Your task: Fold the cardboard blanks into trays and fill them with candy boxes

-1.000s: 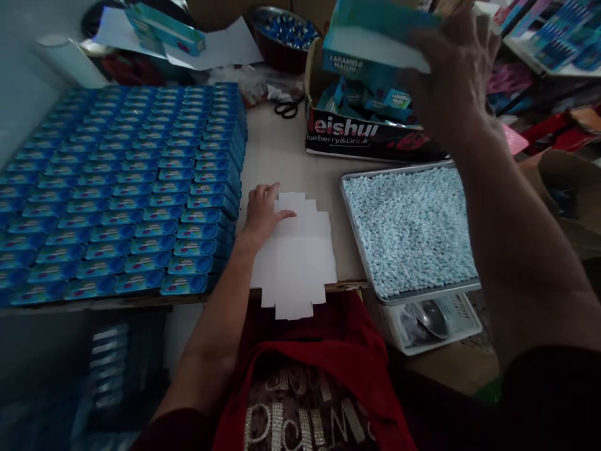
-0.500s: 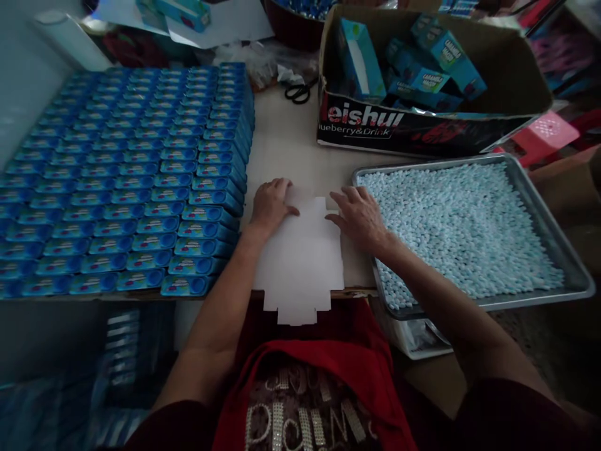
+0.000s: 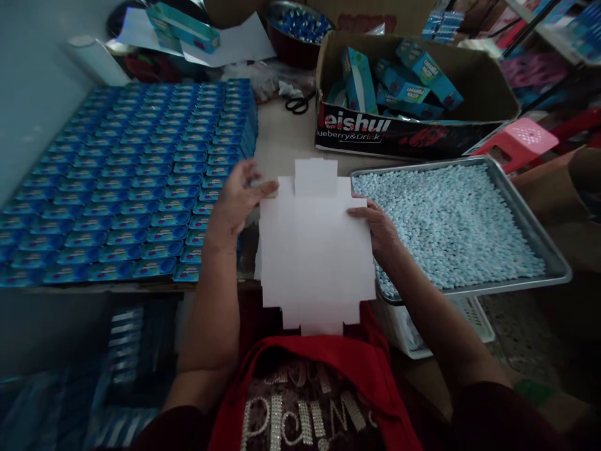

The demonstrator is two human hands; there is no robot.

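Holding flat carton blank (image 3: 315,250), long axis fore-aft.

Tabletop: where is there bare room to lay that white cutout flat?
Bare tabletop runs between the rows of blue packs and the pellet tray, up to the scissors and cardboard box. Left hand and right hand hold the white cutout above it. Elsewhere it is crowded.

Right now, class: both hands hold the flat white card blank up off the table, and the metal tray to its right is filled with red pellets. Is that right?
Not quite. The head view shows the metal tray filled with pale blue pellets, not red. Both hands, left and right, do hold the white card blank.
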